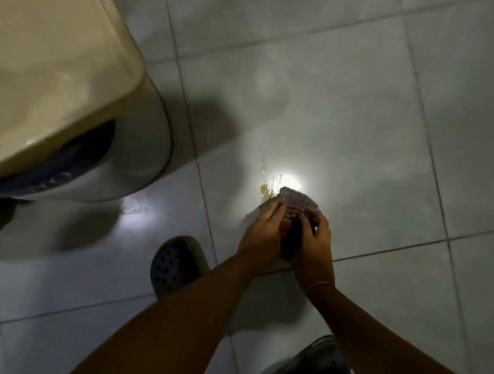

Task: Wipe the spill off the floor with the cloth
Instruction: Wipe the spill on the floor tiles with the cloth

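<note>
A small yellowish spill (pixel 264 190) lies on the pale tiled floor (pixel 359 121), beside a bright light reflection. A reddish checked cloth (pixel 296 208) is held bunched just to the right of the spill, low over the floor. My left hand (pixel 261 232) grips the cloth's left side. My right hand (pixel 313 243) grips its right side, with a thin bracelet on the wrist. Part of the cloth is hidden between my hands, and I cannot tell whether it touches the floor.
A beige and grey washing machine (pixel 58 88) fills the upper left, its rounded corner close to the spill. My feet in dark perforated clogs stand at the left (pixel 174 264) and lower right (pixel 310 367). Open tiles extend up and to the right.
</note>
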